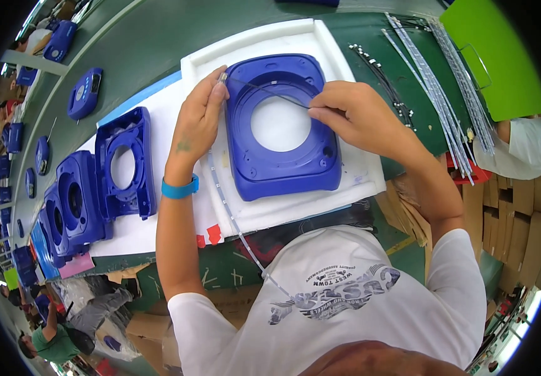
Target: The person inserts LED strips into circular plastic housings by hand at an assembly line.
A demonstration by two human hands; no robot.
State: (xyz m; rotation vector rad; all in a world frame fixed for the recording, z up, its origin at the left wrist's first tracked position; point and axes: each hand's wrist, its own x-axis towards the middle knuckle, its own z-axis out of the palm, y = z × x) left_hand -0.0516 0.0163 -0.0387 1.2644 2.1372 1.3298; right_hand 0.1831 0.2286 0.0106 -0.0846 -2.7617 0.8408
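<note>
A blue plastic housing (283,169) with a large round opening lies in a white foam tray (349,62). At the housing's upper left corner, my left hand (198,119) pinches a small pale connector (223,77). A thin dark cable (264,89) stretches from there across the housing to my right hand (358,116), whose thumb and fingers are closed on it above the opening's right side. Below my left hand hangs a pale LED strip (226,200), trailing over the tray's edge onto my shirt; its upper end is hidden by the hand.
More blue housings (123,163) stand in a row at the left. Dark cables (386,84) and bundled LED strips (433,88) lie at the right, near a green panel (496,56). Blue devices (85,94) sit on the green surface beyond. Cardboard (515,219) is stacked at lower right.
</note>
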